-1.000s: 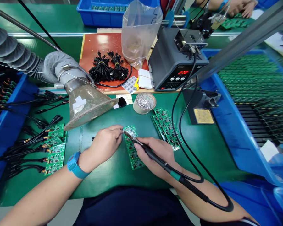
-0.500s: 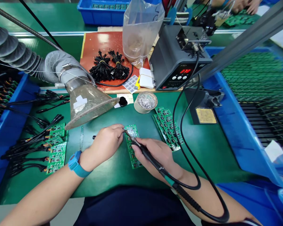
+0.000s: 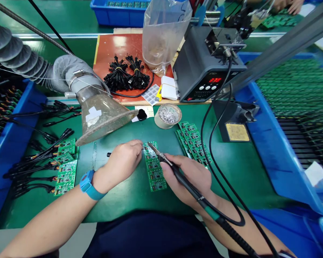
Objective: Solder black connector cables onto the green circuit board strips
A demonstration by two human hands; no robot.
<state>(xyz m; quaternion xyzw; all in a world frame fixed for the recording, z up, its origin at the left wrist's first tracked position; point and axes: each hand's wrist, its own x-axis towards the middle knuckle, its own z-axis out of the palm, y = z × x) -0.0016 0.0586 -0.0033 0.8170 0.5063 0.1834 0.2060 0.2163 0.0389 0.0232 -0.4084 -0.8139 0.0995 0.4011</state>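
My left hand, fingers pinched together, is at the upper left edge of a green circuit board lying on the green mat. A black cable is mostly hidden under this hand; only one end pokes out at its left. My right hand grips a soldering iron like a pen. The iron's tip is over the upper part of the board, slightly right of my left fingertips; whether it touches is unclear. More bare boards lie to the right. At the left are boards with black cables attached.
A fume extractor hood hangs over the left side. Behind the board stand a tub of solder bits and the soldering station. An iron stand is at the right. Blue bins flank the mat. Another person's hands show far off.
My right hand has drawn the soldering iron back to the right, so its tip is farther from my left fingertips. My left hand stays at the board's edge. The view shifted slightly.
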